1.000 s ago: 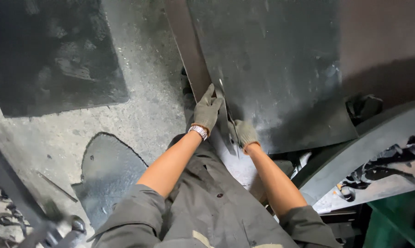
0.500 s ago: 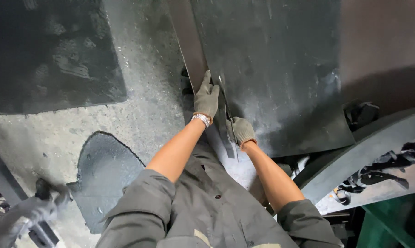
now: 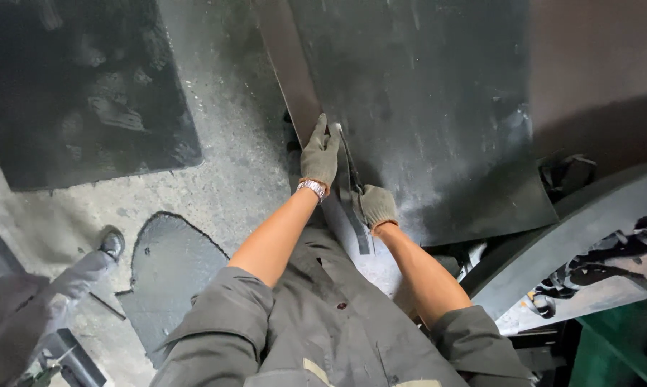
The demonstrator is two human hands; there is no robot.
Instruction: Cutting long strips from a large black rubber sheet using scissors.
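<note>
Gloved, my left hand [image 3: 320,154] presses flat on a brown strip [image 3: 289,64] at twelve o'clock; my right hand [image 3: 376,206], fisted, grips a cutting tool [image 3: 350,168] against the dark rubber sheet [image 3: 424,107].

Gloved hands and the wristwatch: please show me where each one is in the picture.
left hand [image 3: 321,153], head view, on the back of the grey glove
right hand [image 3: 377,206], head view, on the knuckles of the glove
wristwatch [image 3: 312,188], head view, on the metal band
</note>
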